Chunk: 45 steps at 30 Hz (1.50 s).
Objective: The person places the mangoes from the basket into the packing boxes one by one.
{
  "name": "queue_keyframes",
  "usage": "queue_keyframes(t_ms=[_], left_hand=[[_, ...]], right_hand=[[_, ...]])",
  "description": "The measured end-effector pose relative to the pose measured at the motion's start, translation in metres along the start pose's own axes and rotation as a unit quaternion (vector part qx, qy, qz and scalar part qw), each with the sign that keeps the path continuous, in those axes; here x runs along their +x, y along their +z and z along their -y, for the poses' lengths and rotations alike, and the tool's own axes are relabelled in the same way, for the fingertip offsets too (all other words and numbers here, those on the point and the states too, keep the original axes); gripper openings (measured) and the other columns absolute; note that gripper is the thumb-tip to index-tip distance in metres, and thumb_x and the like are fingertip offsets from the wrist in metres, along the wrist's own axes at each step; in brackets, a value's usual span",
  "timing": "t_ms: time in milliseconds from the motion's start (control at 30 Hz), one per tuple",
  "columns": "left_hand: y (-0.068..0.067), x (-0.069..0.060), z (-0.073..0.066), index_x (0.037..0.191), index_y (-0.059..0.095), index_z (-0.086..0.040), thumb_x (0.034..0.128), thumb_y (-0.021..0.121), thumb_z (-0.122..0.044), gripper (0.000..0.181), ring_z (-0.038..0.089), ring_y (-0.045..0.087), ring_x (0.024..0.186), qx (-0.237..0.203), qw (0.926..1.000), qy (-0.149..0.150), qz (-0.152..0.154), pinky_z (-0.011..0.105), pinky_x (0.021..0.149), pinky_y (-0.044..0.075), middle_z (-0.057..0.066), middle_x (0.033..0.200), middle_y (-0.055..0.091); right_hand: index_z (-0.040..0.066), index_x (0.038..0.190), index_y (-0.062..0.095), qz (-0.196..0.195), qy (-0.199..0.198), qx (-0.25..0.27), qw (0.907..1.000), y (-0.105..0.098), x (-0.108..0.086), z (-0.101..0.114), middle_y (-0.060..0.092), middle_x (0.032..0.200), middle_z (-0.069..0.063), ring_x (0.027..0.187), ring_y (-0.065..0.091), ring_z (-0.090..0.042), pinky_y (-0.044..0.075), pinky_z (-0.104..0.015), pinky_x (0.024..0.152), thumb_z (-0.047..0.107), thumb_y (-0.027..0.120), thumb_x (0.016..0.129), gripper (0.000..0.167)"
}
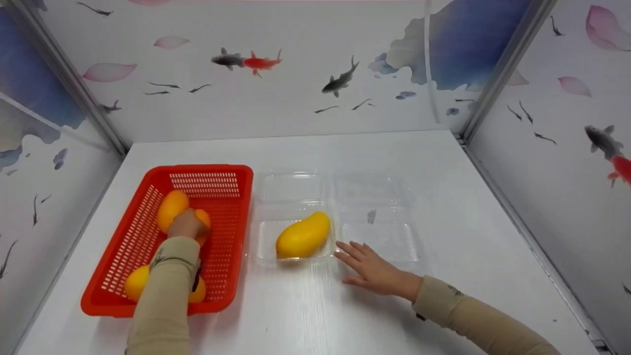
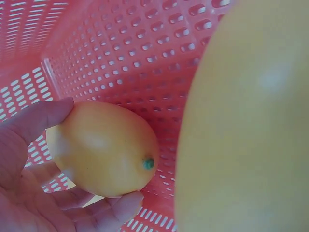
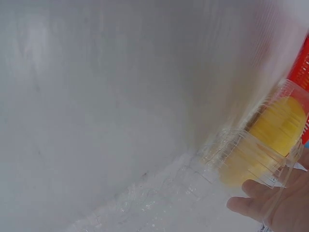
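Left hand (image 1: 187, 224): down inside the red basket (image 1: 245, 222), holding a mango (image 2: 104, 150). The left wrist view shows your thumb on one side of it and your fingers curled around the other, its green stem end exposed. A second mango (image 1: 171, 209) lies just beside this hand, on its left in the head view. Nearer the front of the basket, more yellow fruit (image 1: 135, 283) shows on both sides of your left sleeve (image 1: 170, 301); the sleeve covers the middle, so you cannot tell whether it is one piece or two.

Right hand (image 1: 374, 271): wide, fingers spread, holding nothing. It is over the near edge of the right clear box (image 1: 379, 241), fingertips pointing toward the left clear box (image 1: 266, 239). Contact with the plastic: cannot tell.

Both boxes stand side by side on the white table (image 1: 305, 320), to the right of the basket, lids folded back away from you. A yellow mango (image 1: 303, 235) lies at a slant in the left clear box. Walls (image 1: 291, 111) printed with fish and petals surround the table.
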<state>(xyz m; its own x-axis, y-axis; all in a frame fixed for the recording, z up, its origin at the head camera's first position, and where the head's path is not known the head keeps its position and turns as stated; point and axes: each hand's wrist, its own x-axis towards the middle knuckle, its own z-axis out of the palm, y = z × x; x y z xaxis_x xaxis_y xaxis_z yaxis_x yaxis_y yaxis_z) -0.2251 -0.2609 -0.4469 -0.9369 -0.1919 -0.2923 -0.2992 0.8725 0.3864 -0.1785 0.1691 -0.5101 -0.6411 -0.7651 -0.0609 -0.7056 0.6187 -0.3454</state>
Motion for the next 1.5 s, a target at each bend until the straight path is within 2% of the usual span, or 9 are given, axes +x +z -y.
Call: queue_keyframes(t_ms=[167,467,733,833,900,1100,1200,1333,1500], left_hand=[[-0.008,-0.001,-0.005,0.126,0.036,0.011,0.0799,0.058,-0.016,0.058,0.042,0.046,0.097,-0.023,0.9997,-0.004,0.012,0.051,0.086,0.039,0.032,0.114,0.047],[-0.025,0.002,-0.015,0.132,0.032,0.008,0.0804,0.061,-0.016,0.064,0.042,0.042,0.103,-0.068,0.9967,-0.006,0.045,0.054,0.09,0.038,0.03,0.121,0.043],[-0.039,-0.001,-0.026,0.133,0.031,0.002,0.0833,0.059,-0.015,0.06,0.04,0.039,0.108,-0.105,0.9928,-0.008,0.056,0.056,0.093,0.036,0.025,0.122,0.041],[-0.042,-0.003,-0.035,0.134,0.031,0.001,0.0837,0.06,-0.017,0.061,0.04,0.039,0.108,-0.101,0.9937,0.004,0.048,0.056,0.093,0.036,0.024,0.123,0.041],[-0.044,-0.005,-0.041,0.136,0.03,-0.003,0.083,0.062,-0.018,0.063,0.039,0.039,0.11,-0.118,0.9919,0.003,0.048,0.056,0.094,0.037,0.021,0.124,0.041],[-0.051,-0.008,-0.059,0.136,0.03,-0.008,0.0796,0.068,-0.02,0.069,0.037,0.042,0.107,-0.125,0.9913,0.026,0.034,0.056,0.093,0.039,0.017,0.123,0.043],[-0.054,-0.01,-0.071,0.136,0.03,-0.009,0.0785,0.069,-0.019,0.07,0.035,0.043,0.106,-0.122,0.9915,0.033,0.028,0.054,0.093,0.04,0.015,0.122,0.044],[-0.052,-0.012,-0.091,0.137,0.03,-0.008,0.0792,0.069,-0.018,0.07,0.035,0.044,0.106,-0.106,0.9927,0.054,0.021,0.052,0.093,0.041,0.016,0.121,0.045],[-0.043,-0.014,-0.114,0.14,0.028,-0.007,0.0803,0.066,-0.017,0.072,0.035,0.045,0.107,-0.079,0.9934,0.08,0.022,0.05,0.095,0.04,0.018,0.122,0.046]], right_hand=[[0.01,0.144,0.027,-0.007,-0.01,-0.01,0.9999,-0.001,0.0,0.001,0.019,0.151,-0.009,0.133,0.024,-0.039,0.021,-0.057,0.105,0.044,0.044,0.093,0.064],[0.012,0.144,0.026,0.0,-0.003,-0.01,0.9999,-0.001,0.0,0.0,0.017,0.152,-0.007,0.134,0.023,-0.037,0.02,-0.056,0.106,0.05,0.04,0.092,0.066],[0.012,0.145,0.025,0.01,0.005,-0.001,0.9999,0.0,0.001,0.0,0.016,0.152,-0.008,0.135,0.021,-0.036,0.018,-0.056,0.107,0.043,0.046,0.092,0.065],[0.012,0.145,0.025,0.011,0.008,0.002,0.9999,-0.001,0.001,0.001,0.016,0.152,-0.008,0.135,0.021,-0.036,0.018,-0.056,0.107,0.042,0.047,0.092,0.064],[0.013,0.145,0.025,0.01,0.009,0.002,0.9999,-0.001,0.001,0.002,0.016,0.152,-0.007,0.135,0.021,-0.036,0.017,-0.056,0.107,0.043,0.047,0.092,0.064],[0.009,0.143,0.027,-0.007,-0.01,-0.006,0.9999,0.0,-0.001,0.001,0.018,0.151,-0.008,0.134,0.024,-0.038,0.02,-0.056,0.106,0.045,0.043,0.093,0.064],[0.009,0.144,0.027,-0.004,-0.007,-0.002,1.0,-0.001,-0.001,0.001,0.018,0.152,-0.008,0.135,0.022,-0.037,0.018,-0.055,0.107,0.044,0.043,0.093,0.064],[0.011,0.144,0.026,0.007,0.006,0.001,1.0,-0.001,-0.001,0.0,0.016,0.152,-0.006,0.136,0.021,-0.035,0.017,-0.054,0.108,0.044,0.044,0.093,0.064],[0.011,0.144,0.026,0.007,0.004,-0.002,1.0,-0.001,0.0,-0.001,0.015,0.153,-0.005,0.136,0.021,-0.035,0.017,-0.054,0.108,0.049,0.04,0.093,0.065]])
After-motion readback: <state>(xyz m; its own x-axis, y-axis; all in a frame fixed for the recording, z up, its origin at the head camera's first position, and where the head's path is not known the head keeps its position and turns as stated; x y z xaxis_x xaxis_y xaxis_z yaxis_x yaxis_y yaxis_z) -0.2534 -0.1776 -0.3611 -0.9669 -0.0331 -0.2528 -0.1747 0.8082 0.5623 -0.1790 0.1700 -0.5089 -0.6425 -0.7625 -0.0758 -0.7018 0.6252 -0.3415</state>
